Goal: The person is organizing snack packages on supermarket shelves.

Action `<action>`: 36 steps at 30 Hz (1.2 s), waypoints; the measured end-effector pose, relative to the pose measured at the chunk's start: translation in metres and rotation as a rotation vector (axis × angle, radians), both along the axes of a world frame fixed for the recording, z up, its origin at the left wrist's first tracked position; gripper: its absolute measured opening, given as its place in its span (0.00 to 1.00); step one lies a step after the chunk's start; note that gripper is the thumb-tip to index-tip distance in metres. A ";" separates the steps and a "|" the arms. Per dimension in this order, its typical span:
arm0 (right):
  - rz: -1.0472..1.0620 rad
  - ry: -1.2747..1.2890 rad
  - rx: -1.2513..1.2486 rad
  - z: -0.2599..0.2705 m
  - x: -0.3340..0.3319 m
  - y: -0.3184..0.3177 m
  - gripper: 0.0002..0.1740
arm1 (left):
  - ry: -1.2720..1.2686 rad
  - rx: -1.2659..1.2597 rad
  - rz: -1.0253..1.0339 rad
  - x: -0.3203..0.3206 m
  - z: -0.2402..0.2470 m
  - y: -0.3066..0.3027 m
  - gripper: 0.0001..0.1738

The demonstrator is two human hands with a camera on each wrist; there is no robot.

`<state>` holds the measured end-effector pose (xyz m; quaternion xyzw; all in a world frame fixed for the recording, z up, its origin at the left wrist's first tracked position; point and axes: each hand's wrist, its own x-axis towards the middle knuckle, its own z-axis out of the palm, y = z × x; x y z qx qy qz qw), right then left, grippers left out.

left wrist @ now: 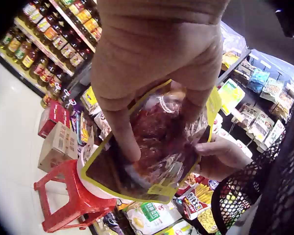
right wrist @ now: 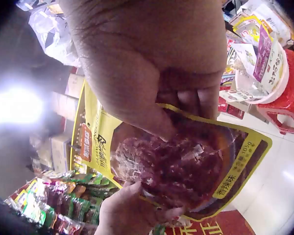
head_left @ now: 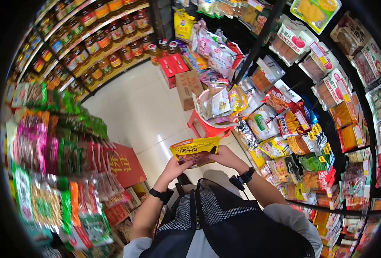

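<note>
In the head view a yellow-and-brown snack packet of beef (head_left: 195, 147) is held up in front of the person's vest. My left hand (head_left: 174, 169) grips its left side, the thumb lying over the front. On the opposite side my right hand (head_left: 228, 158) pinches the packet's edge. The right wrist view shows dark red meat pieces behind the packet's clear window (right wrist: 171, 159), with the right thumb pressing at the upper border and the left hand (right wrist: 130, 210) at the lower border. Fingers behind the packet are mostly hidden.
A red stool (head_left: 208, 125) bearing a tub of packets stands ahead, beside cardboard boxes (head_left: 189, 89). Hanging snack bags (head_left: 334, 92) line the right. Bagged goods (head_left: 48, 202) fill the left. Shelves of jars (head_left: 104, 41) stand at the back left beyond a tiled floor (head_left: 128, 107).
</note>
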<state>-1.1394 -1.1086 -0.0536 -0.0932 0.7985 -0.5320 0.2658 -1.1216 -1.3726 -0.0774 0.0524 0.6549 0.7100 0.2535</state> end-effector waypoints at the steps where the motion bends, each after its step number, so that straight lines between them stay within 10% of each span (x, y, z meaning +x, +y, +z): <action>1: -0.032 -0.035 -0.012 0.001 -0.008 -0.002 0.20 | 0.001 -0.001 -0.047 -0.018 0.001 -0.004 0.23; 22: -0.651 0.288 -0.110 -0.067 -0.235 0.026 0.21 | 0.045 -0.143 -0.610 -0.401 0.008 0.076 0.26; 27: -0.906 0.287 -0.159 -0.093 -0.255 0.037 0.21 | 0.105 -0.187 -0.874 -0.463 -0.025 0.123 0.38; 36: -1.311 0.126 0.069 -0.155 -0.285 0.035 0.18 | 0.158 -0.078 -1.131 -0.534 -0.104 0.206 0.29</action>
